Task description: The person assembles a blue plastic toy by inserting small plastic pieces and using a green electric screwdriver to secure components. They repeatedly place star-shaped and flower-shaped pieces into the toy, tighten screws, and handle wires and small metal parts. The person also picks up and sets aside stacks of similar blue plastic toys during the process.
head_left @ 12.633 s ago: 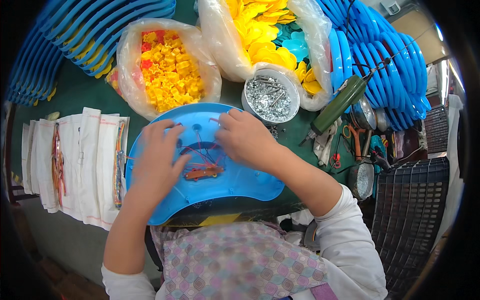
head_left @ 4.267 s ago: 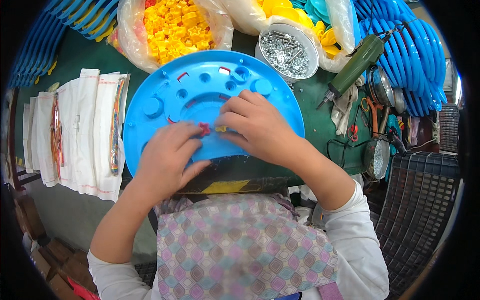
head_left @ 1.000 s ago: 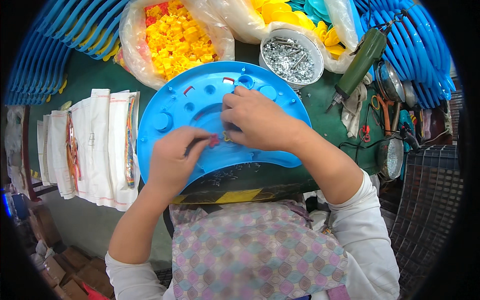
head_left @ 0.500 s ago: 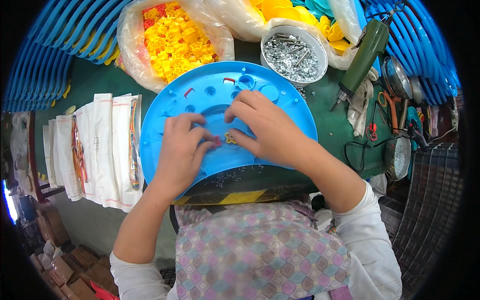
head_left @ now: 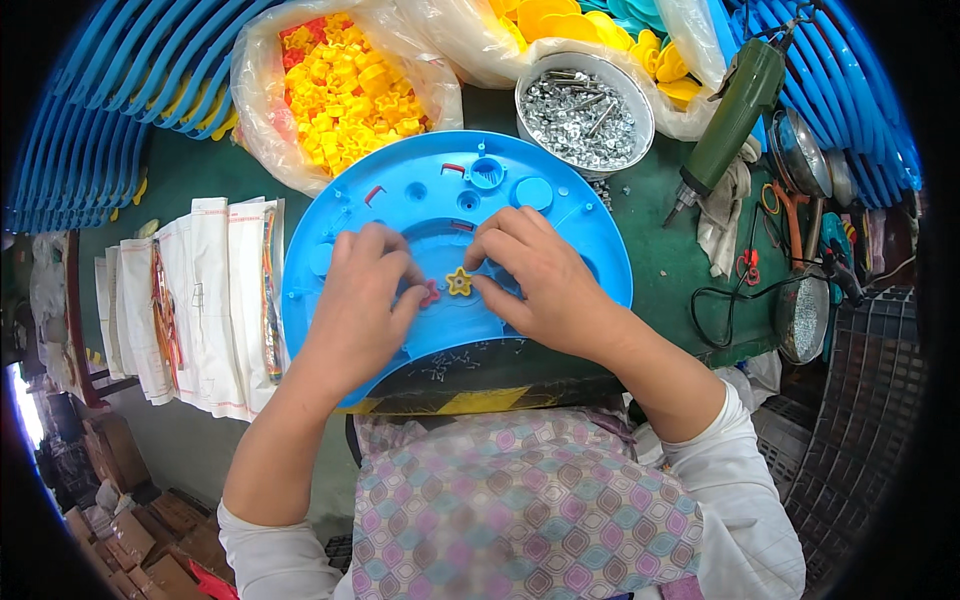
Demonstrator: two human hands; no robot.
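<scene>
A light-blue curved plastic panel (head_left: 585,245) lies on the bench before me, its moulded underside showing posts and round recesses. Near its inner edge sit a small yellow star-shaped piece (head_left: 459,282) and, just left of it, a pink star-shaped piece (head_left: 431,293). My left hand (head_left: 365,300) has its thumb and index fingertips closed at the pink piece, covering part of it. My right hand (head_left: 540,280) is beside the yellow piece, thumb and index finger apart, the tips close to its right edge. The yellow piece is fully visible.
Behind the panel are a bag of yellow and red star pieces (head_left: 350,95) and a white bowl of screws (head_left: 585,115). A green electric screwdriver (head_left: 735,115) hangs at right. White bags (head_left: 205,300) lie left; blue panels (head_left: 165,50) stack at both sides.
My right hand's fingers have drawn back to the right, uncovering the yellow piece. More of the pink piece shows beside my left fingertips. The panel appears slightly lower in view.
</scene>
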